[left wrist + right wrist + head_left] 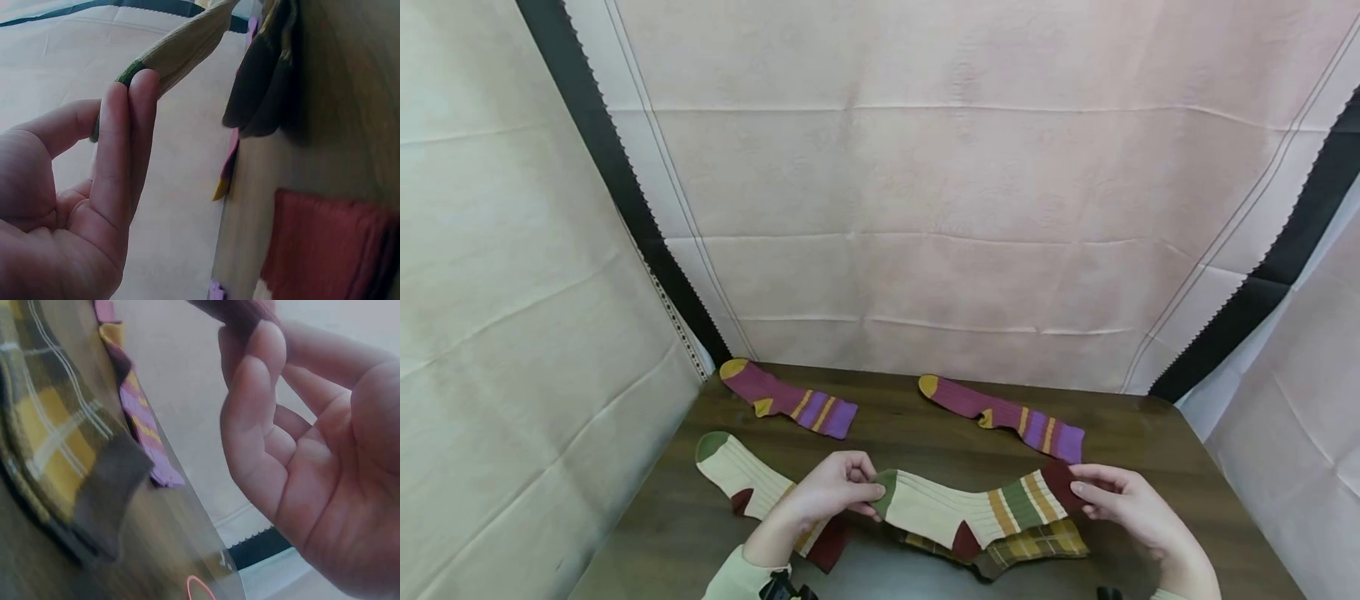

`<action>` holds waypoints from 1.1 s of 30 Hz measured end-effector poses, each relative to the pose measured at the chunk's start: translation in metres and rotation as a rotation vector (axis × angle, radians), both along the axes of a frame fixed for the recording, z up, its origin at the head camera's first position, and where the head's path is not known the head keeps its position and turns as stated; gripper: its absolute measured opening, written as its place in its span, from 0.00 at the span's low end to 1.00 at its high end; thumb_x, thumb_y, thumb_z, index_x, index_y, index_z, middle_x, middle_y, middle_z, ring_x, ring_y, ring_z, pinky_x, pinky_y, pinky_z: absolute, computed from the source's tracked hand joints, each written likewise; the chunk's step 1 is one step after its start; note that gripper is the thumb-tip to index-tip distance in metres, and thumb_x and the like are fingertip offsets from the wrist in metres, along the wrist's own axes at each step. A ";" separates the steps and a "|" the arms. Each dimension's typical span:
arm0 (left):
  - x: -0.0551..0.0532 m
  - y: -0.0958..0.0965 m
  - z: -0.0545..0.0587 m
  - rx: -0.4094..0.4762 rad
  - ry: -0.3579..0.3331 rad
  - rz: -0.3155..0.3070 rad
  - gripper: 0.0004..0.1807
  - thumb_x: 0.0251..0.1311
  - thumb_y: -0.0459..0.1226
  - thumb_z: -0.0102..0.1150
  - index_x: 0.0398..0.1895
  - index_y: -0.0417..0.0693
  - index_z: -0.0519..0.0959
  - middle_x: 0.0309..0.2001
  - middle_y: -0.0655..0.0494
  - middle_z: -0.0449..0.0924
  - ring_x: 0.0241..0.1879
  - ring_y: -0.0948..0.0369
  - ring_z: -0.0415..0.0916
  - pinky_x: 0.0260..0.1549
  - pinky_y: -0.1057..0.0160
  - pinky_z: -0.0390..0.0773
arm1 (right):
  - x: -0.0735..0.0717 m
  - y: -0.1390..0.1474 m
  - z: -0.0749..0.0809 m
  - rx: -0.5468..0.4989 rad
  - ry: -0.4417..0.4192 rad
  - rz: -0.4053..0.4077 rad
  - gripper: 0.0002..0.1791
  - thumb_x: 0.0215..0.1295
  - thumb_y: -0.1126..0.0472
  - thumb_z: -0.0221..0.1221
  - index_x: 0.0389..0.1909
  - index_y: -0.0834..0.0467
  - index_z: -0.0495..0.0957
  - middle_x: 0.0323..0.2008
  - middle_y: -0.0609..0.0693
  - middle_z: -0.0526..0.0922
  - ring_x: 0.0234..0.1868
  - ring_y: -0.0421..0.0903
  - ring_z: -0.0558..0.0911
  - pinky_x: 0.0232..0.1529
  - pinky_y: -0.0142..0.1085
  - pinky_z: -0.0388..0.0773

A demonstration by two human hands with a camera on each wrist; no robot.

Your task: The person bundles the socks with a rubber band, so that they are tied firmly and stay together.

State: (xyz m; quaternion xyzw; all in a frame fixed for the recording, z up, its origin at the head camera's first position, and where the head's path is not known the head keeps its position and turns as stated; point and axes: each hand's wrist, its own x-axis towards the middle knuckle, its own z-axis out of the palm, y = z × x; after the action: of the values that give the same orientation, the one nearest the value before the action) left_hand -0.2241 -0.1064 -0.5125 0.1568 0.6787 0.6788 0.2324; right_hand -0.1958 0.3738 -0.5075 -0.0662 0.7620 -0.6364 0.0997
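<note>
Both hands stretch a cream sock (932, 504) with a green toe, maroon heel and striped leg above the table. The left hand (838, 487) pinches its green toe; in the left wrist view, thumb and fingers close on that toe (130, 72). At the other end, the maroon cuff (1062, 486) is pinched by the right hand (1138, 512). Under the held sock lie yellow-brown plaid socks (1037, 543), partly covered by it in the head view. A matching cream sock (745, 467) rests on the left, its middle hidden behind the left hand and wrist.
Two purple socks with yellow toes lie farther back, one at the left (775, 392) and one at the right (970, 402). Pale fabric walls (925, 250) enclose the brown wooden table (1195, 517) at the back and sides. A thin pink loop (199, 586) shows near the table edge.
</note>
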 end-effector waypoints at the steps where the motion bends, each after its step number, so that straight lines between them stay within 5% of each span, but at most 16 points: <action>1: 0.000 0.002 -0.001 0.000 -0.003 0.000 0.08 0.67 0.27 0.68 0.38 0.36 0.76 0.31 0.47 0.86 0.30 0.52 0.89 0.39 0.51 0.90 | 0.000 0.003 0.000 0.006 -0.004 0.015 0.16 0.78 0.67 0.60 0.52 0.44 0.89 0.40 0.42 0.87 0.35 0.39 0.85 0.40 0.35 0.87; 17: 0.009 0.016 0.003 0.009 -0.019 -0.020 0.08 0.67 0.28 0.69 0.38 0.37 0.76 0.31 0.45 0.87 0.30 0.50 0.90 0.38 0.53 0.90 | 0.010 0.031 -0.003 -0.036 -0.008 0.021 0.22 0.81 0.69 0.56 0.50 0.37 0.88 0.44 0.40 0.88 0.36 0.39 0.85 0.40 0.33 0.86; 33: 0.015 0.027 -0.015 -0.001 -0.055 -0.043 0.08 0.66 0.26 0.68 0.38 0.39 0.76 0.28 0.45 0.85 0.28 0.51 0.89 0.34 0.57 0.89 | 0.010 0.041 -0.015 0.021 -0.104 0.085 0.19 0.81 0.66 0.57 0.50 0.38 0.87 0.41 0.43 0.88 0.36 0.38 0.84 0.41 0.34 0.86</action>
State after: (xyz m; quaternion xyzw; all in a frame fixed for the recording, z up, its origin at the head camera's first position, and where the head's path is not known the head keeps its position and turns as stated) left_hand -0.2087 -0.0793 -0.5278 0.1526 0.6688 0.6773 0.2658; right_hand -0.1853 0.4144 -0.5226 -0.0641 0.7590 -0.6262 0.1666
